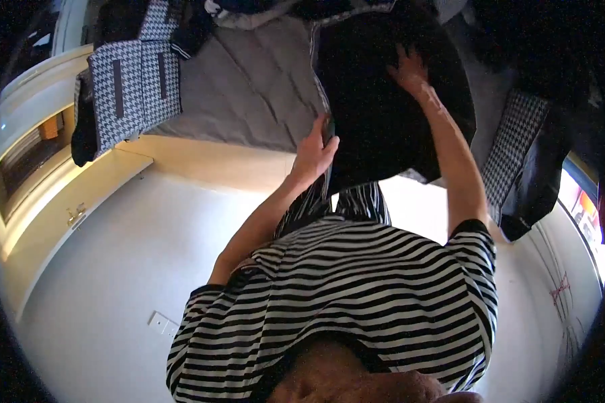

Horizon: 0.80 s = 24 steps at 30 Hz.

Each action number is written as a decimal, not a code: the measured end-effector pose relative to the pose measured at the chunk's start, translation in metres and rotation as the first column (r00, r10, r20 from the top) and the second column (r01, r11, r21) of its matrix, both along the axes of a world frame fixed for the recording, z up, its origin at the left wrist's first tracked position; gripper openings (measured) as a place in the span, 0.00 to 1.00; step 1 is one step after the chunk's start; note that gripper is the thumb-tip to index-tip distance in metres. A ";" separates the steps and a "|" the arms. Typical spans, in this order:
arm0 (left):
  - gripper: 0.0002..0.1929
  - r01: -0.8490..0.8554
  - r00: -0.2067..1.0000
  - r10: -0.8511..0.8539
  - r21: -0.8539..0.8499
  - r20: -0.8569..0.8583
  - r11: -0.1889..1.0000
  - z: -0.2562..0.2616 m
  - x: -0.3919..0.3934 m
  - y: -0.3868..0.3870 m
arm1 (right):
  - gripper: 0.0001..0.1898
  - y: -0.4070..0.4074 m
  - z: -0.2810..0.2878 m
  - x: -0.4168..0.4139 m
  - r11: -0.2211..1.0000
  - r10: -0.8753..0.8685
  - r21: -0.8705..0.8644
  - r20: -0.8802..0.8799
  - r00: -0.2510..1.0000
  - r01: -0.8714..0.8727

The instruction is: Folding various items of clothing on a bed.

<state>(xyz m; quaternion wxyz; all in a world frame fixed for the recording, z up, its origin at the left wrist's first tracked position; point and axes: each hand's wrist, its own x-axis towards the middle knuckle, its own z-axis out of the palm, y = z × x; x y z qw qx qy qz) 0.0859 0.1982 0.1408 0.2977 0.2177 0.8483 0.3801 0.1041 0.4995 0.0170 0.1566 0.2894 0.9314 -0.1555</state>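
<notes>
A large black piece of cloth (383,111), probably a garment, is spread out in front of me over the near side of a grey-covered bed (247,85). Its left border shows a narrow light trim. My left hand (315,153) pinches this border between thumb and fingers, close to the bed's front edge. Farther in, my right hand (411,70) rests palm down on the black cloth with its fingers spread, holding nothing. The lower end of the cloth hangs before my striped trousers. Dark shadow hides its far right part.
A folded houndstooth garment (126,90) with dark strips lies at the bed's left end. On the right, another houndstooth piece (517,136) hangs over the edge beside dark cloth (534,181). A pale cabinet with a metal handle (74,214) stands left. Thin cords (559,287) run at right.
</notes>
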 end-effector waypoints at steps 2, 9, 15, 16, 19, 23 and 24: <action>0.27 -0.016 0.993 0.030 -0.120 0.111 0.993 0.017 0.003 -0.018 | 0.28 -0.026 0.033 0.030 0.955 0.271 -0.109 -0.051 0.961 -0.275; 0.24 0.054 0.973 0.026 -0.341 0.228 0.939 0.007 0.016 -0.077 | 0.26 -0.125 0.146 0.146 0.615 0.735 -0.679 0.309 0.604 -0.401; 0.18 -0.071 0.992 0.092 -0.239 0.081 0.968 0.004 0.011 -0.068 | 0.26 -0.150 0.168 0.172 0.632 0.726 -0.619 0.264 0.634 -0.466; 0.18 -0.088 0.991 0.111 -0.275 0.071 0.958 0.006 0.005 -0.068 | 0.26 -0.153 0.168 0.170 0.632 0.727 -0.618 0.262 0.635 -0.468; 0.17 -0.162 0.982 0.179 -0.219 0.061 0.962 0.012 -0.020 -0.064 | 0.25 -0.162 0.169 0.152 0.689 0.560 -0.667 0.244 0.792 -0.282; 0.17 -0.140 0.990 0.134 -0.232 -0.039 0.963 0.016 -0.045 -0.064 | 0.19 -0.150 0.139 0.119 0.638 0.603 -0.704 0.206 0.771 -0.311; 0.17 -0.131 0.991 0.128 -0.268 -0.028 0.954 0.015 -0.049 -0.061 | 0.17 -0.145 0.118 0.120 0.667 0.626 -0.636 0.195 0.755 -0.388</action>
